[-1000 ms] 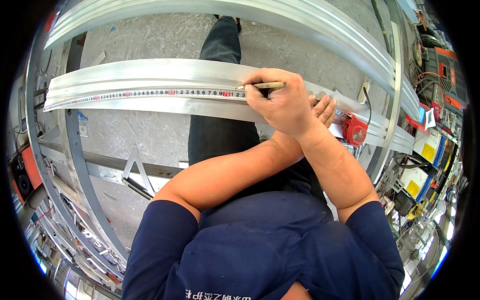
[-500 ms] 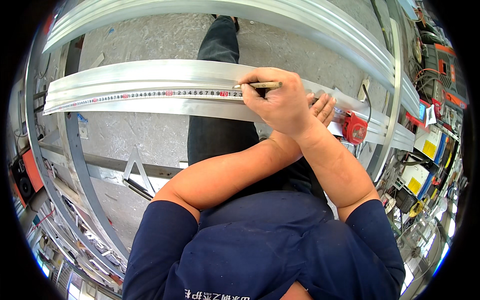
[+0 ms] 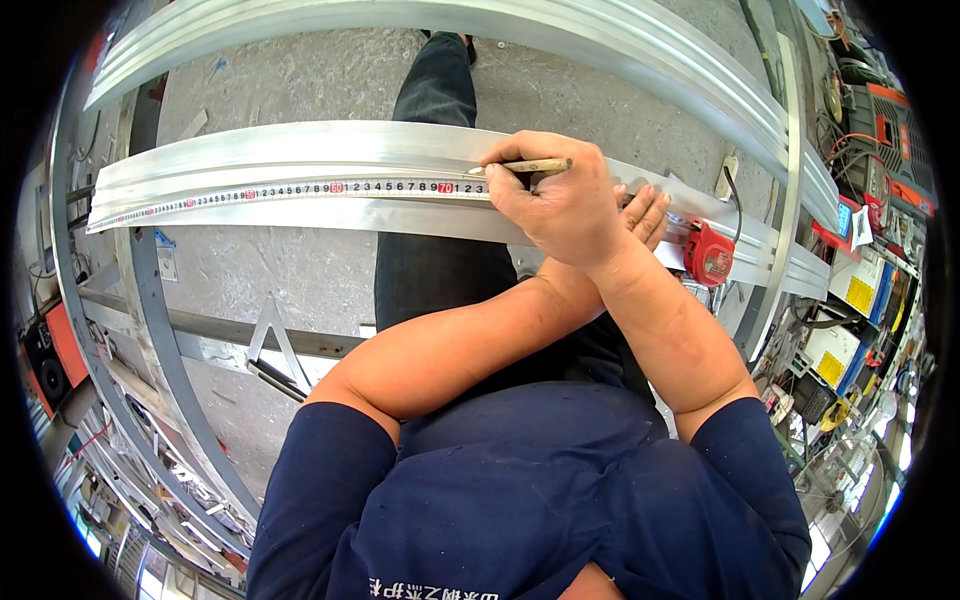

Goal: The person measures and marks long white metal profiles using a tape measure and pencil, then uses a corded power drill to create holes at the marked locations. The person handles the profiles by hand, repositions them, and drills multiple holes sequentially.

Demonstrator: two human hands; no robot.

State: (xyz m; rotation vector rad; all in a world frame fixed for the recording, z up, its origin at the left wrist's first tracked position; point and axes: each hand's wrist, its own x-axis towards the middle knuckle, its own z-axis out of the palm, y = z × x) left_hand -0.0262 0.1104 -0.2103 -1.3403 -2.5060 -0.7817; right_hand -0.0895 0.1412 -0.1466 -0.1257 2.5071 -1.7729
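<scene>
My forearms cross over a long silvery aluminium profile. A yellow tape measure blade runs along it from the left end. In a pinch, my right hand holds a short wooden pencil, its tip low over the metal just above the blade. Beyond the right wrist, my left hand lies with fingers stretched out over the profile, beside the red tape measure case. The right hand and wrist partly cover the left hand, so whether it presses on the blade is hidden.
Another set of aluminium profiles spans the far side. Grey metal frame bars stand at the left, with a triangular metal piece near my left arm. Orange-and-black equipment and cluttered boxes line the right.
My right hand has shifted very slightly to the right, and the pencil's back end has tipped up a little. My left hand and the tape measure case look almost unmoved.
</scene>
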